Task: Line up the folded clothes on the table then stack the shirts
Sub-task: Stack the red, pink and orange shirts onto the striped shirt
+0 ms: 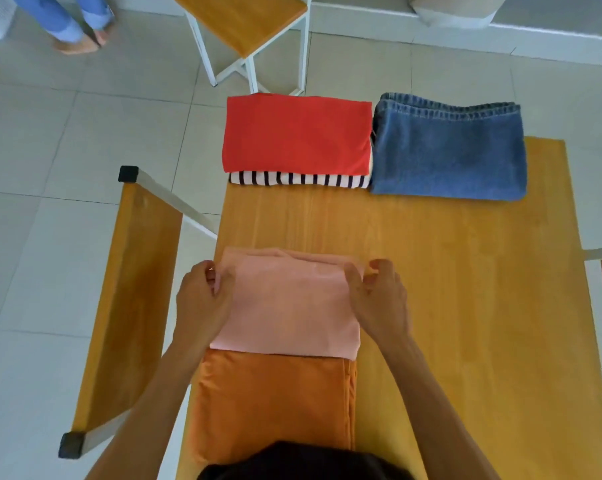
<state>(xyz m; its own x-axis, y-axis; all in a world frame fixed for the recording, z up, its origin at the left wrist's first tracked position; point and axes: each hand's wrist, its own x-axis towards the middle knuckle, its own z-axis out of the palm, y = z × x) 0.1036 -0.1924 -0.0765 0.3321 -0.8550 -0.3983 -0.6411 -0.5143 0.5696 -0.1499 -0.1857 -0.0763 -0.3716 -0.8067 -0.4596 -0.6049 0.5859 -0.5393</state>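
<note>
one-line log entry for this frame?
phase: stacking | left hand + right hand: gripping pink shirt sides | red shirt: on striped shirt | jeans: beside

Bare table (448,289) lies open ahead and right of the hands; red shirt (296,133) and jeans (448,150) block farther ahead.

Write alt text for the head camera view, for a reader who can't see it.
Both hands, left hand and right hand, grip the sides of a folded pink shirt lying above an orange garment on a wooden table. Farther away, a red shirt sits on a striped shirt beside folded jeans.
</note>
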